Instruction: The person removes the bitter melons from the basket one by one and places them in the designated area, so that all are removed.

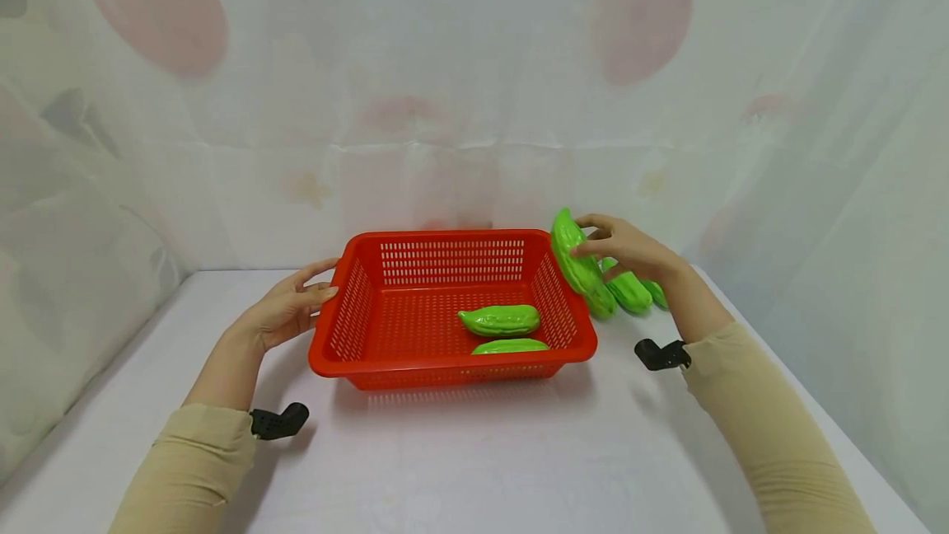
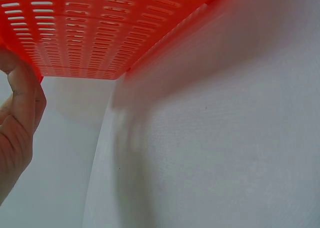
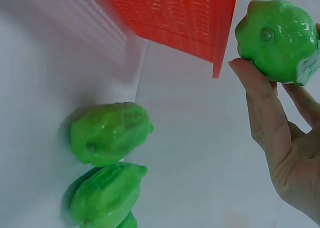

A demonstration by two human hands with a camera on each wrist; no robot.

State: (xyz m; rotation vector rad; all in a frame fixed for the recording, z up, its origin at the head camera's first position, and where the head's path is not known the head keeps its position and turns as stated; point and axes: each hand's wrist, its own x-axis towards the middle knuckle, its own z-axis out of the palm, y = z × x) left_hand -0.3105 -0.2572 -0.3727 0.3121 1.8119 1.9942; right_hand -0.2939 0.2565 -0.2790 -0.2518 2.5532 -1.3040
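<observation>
A red slotted plastic basket (image 1: 452, 363) stands in the middle of the white table. My left hand (image 1: 285, 311) holds its left rim; in the left wrist view the curled fingers (image 2: 24, 90) are at the basket's edge. Two green bitter gourds lie inside on the right, one whole gourd (image 1: 501, 320) and one gourd partly hidden by the front wall (image 1: 511, 346). Above the basket's right rim my right hand (image 1: 630, 250) grips another bitter gourd (image 1: 571, 250), tilted with its pointed tip up. Its rounded stem end (image 3: 272, 42) faces the right wrist camera.
More bitter gourds lie on the table to the right of the basket, close together: a nearer gourd (image 3: 110, 133), a second gourd (image 3: 107, 195) and a third, mostly hidden. A pale printed curtain (image 1: 460, 105) hangs behind the table (image 1: 474, 468) and along both sides.
</observation>
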